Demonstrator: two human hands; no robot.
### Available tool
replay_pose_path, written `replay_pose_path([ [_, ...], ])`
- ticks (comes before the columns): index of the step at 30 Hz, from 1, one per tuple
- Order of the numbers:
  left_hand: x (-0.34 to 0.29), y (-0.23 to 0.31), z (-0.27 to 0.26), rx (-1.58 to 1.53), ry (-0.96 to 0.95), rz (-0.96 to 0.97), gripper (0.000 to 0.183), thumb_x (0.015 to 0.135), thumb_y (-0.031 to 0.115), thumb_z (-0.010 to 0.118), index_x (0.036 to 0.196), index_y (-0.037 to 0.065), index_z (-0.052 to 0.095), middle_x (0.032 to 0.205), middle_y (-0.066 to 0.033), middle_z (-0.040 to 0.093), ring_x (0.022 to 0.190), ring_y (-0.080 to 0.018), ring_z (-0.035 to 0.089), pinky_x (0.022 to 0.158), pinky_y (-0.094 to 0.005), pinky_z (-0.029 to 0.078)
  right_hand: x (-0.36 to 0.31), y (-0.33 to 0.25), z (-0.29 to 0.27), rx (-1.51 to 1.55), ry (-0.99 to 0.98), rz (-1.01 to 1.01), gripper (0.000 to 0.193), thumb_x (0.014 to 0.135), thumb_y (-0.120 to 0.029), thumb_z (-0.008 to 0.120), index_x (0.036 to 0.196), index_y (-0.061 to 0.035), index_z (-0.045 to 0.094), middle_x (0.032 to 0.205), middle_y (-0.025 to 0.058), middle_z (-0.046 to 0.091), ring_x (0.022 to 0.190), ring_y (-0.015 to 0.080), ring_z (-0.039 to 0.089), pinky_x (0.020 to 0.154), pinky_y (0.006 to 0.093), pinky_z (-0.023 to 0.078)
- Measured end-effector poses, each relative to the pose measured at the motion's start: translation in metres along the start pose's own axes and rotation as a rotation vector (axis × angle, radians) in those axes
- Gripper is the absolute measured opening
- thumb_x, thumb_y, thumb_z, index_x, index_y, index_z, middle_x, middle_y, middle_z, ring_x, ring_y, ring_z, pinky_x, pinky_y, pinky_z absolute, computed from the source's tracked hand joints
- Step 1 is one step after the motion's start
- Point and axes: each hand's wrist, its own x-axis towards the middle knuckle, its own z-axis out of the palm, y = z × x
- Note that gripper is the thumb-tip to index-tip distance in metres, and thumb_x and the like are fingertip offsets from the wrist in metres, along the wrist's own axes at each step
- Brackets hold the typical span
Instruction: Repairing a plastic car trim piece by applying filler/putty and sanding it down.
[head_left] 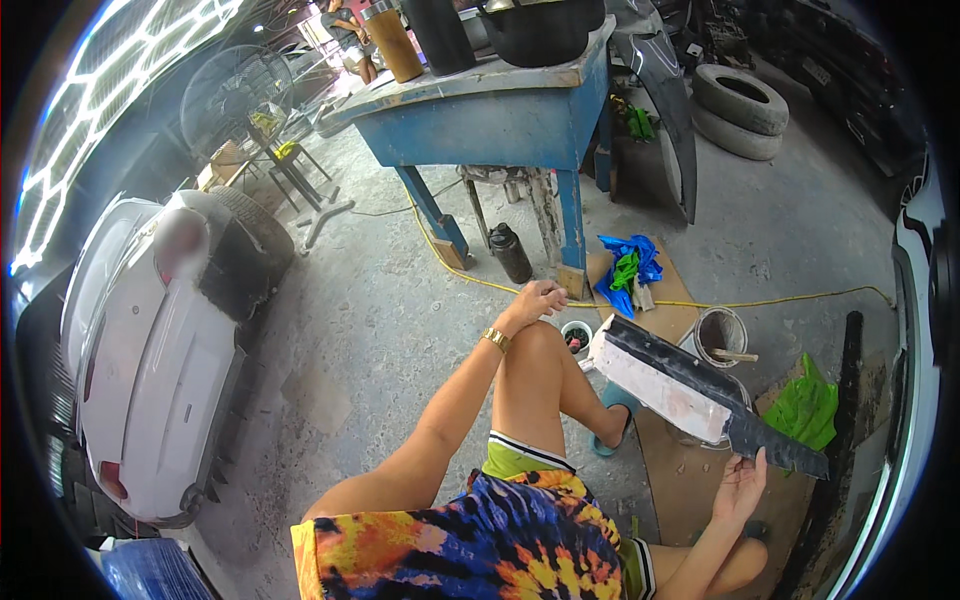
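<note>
My right hand (740, 486) grips the lower black end of a long car body trim piece (668, 385), thumb and fingers at its edge. The piece is black along one side, with a pale, patchy, filler-like coat on the other. It lies slanted over a white bucket (722, 328) and a second container mostly hidden beneath it. My left hand (540, 300) is over my raised left knee, apart from the piece. Its fingers are curled in and I see nothing in them. A small white cup (575, 334) with dark contents stands on the floor near that knee.
A blue table (470, 135) stands ahead with a pot and bottles on it. A dark bottle (510, 252) and a yellow cable (780, 302) are on the floor. White bumpers (165, 370) lie left; stacked tyres (740, 110) stand far right. Cardboard (670, 490) lies under the work.
</note>
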Motion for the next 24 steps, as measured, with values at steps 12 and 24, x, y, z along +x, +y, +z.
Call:
replay_pose_path([
  [12,0.001,-0.001,-0.004,-0.085,0.006,0.077,0.016,0.087,0.014,0.065,0.087,-0.002,0.064,0.084,-0.0091,0.069,0.073,-0.0123,0.063,0.066,-0.0252,0.052,-0.004,-0.004,0.002,-0.02,0.015,-0.026,0.024,0.091,-0.019,0.059,0.108,-0.0015,0.06,0.103,0.0082,0.066,0.087,0.0136,0.062,0.067,0.0215,0.052],
  [24,-0.005,-0.001,-0.008,-0.054,0.034,0.054,0.031,0.09,0.028,0.063,0.086,-0.003,0.068,0.077,-0.0085,0.069,0.068,-0.0119,0.064,0.062,-0.0241,0.051,-0.005,-0.004,-0.016,-0.009,-0.034,-0.021,0.024,0.092,-0.019,0.059,0.109,-0.0024,0.06,0.101,0.0067,0.066,0.087,0.0132,0.063,0.066,0.0223,0.053],
])
